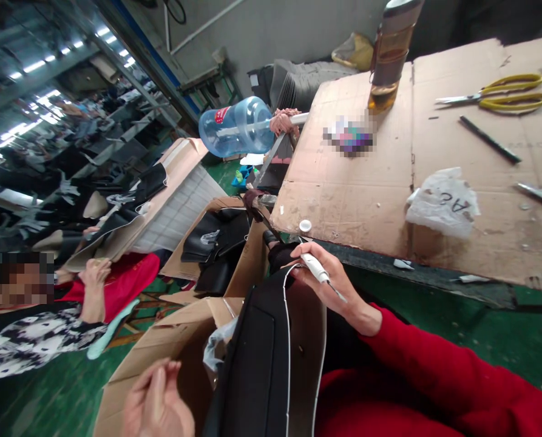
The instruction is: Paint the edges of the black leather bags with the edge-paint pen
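Observation:
My right hand (328, 282), in a red sleeve, grips a slim white-handled tool (315, 267) with a thin metal piece at its lower end. Its fingertips are also at the upper edge of a black leather-like bag piece (257, 358) with white edging. This piece stands across my lap, its brown inner side facing right. At the lower left, my left hand (159, 400) is raised apart from the bag piece, fingers loosely curled and nothing visible in them. A small white cap (304, 226) sits on the table corner just above my right hand.
The cardboard-covered table (357, 188) holds yellow-handled scissors (493, 97), a black pen (489, 139), crumpled white plastic (446, 203) and a bottle of brown drink (389, 60). Cardboard boxes (161, 346) stand left of my lap. Another person (93, 291) sits farther left. A blue water jug (238, 127) hangs beyond.

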A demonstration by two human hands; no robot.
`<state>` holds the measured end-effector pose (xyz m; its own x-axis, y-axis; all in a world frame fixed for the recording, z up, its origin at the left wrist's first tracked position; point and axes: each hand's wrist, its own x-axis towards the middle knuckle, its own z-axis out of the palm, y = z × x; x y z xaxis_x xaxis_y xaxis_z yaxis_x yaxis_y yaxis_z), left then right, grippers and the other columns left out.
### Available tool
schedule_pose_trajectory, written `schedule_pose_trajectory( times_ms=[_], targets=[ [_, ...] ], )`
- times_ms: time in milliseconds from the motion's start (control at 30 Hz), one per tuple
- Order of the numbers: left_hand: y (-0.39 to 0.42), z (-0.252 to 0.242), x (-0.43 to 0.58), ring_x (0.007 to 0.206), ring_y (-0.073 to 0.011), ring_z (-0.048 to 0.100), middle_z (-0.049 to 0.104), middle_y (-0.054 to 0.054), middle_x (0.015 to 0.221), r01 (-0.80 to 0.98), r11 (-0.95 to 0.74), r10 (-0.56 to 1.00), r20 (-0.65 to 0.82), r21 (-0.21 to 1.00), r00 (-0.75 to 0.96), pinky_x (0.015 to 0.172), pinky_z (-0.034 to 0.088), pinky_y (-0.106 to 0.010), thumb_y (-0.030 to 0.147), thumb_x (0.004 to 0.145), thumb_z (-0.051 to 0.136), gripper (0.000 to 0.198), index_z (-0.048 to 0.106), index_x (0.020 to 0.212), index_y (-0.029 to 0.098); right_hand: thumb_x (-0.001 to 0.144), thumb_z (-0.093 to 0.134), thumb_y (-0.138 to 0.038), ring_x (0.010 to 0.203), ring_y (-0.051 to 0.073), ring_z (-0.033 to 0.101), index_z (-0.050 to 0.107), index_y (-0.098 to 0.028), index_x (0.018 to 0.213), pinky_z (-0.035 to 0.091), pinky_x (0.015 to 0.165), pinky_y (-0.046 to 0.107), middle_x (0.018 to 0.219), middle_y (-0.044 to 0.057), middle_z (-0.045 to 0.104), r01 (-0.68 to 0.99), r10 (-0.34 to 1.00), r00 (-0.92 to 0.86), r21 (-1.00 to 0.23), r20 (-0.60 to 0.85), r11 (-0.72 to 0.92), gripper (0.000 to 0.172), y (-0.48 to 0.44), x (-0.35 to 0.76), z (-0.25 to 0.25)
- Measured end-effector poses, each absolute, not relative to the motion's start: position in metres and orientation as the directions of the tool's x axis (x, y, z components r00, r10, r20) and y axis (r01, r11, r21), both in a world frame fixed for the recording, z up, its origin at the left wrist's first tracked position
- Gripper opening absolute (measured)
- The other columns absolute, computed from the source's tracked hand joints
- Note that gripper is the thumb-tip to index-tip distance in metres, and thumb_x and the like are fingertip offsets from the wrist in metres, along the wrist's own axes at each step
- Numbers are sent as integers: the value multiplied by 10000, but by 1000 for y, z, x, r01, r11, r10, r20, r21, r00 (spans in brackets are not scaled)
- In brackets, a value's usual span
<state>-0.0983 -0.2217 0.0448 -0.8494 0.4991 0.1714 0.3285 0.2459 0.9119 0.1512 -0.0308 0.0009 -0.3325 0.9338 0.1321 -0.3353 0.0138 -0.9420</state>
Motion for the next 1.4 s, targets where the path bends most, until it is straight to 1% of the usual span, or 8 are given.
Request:
schedule_pose_trajectory(
  times_ms=[67,200,533,733,867,1033,1200,1400],
  targets=[
    [-190,53,-83,884,-192,674,726,29,933,250,134,588,126,959,-799,898,571,-353,417,860,747,153,733,929,281,887,721,-254,727,151,585,605,-232,1054,468,676,261,881,-6,642,-316,937,-315,-948,153,49,205,-28,145,0],
    [-117,76,-37,1267,-269,609,634,-81,1422,430,107,964,12,896,-264,1098,482,-394,431,889,727,529,632,1378,253,897,711,-268,744,164,613,613,-229,1071,482,703,276,885,3,674,-247,936,-295,-961,194,122,204,-24,134,-1],
    [-45,88,-44,1323,-307,597,638,-108,1449,469,169,935,-291,867,202,1128,451,-414,407,849,770,639,608,1432,199,889,692,-266,710,155,603,617,-215,1039,465,662,254,838,-7,672,-203,899,-335,-954,281,223,176,-4,130,3],
    [-28,72,-54,985,-249,720,796,-69,1060,428,275,952,-306,861,3,859,523,-297,317,797,795,372,789,1135,160,861,645,-223,681,136,540,618,-201,1006,415,632,237,809,-17,631,-168,878,-363,-949,312,268,149,17,112,2],
    [-7,53,-67,628,-165,667,768,-59,781,144,481,876,-480,865,-47,597,469,-242,347,644,919,401,803,937,98,812,650,-232,689,145,543,620,-188,975,410,644,249,812,-11,631,-132,892,-336,-953,301,272,172,33,96,-9],
    [4,48,-79,608,-166,673,765,-81,779,23,514,857,-512,858,-52,578,486,-245,361,533,985,501,782,900,86,781,703,-221,684,138,513,594,-198,967,385,642,244,786,-37,593,-106,913,-285,-957,291,272,217,48,85,-9],
    [-23,58,-57,677,-188,708,771,-76,835,-142,517,851,-525,844,-23,647,523,-265,393,578,975,525,764,974,120,780,784,-227,639,125,458,560,-224,1024,372,610,234,730,-71,530,-152,884,-325,-941,336,302,332,36,110,15],
    [-43,56,-18,683,-158,669,754,-29,850,-188,475,870,-491,860,-46,641,485,-234,341,648,923,429,733,991,165,913,739,-377,674,161,574,572,-245,1059,464,674,277,770,-29,634,-142,929,-259,-962,265,235,258,2,141,18]
  ],
)
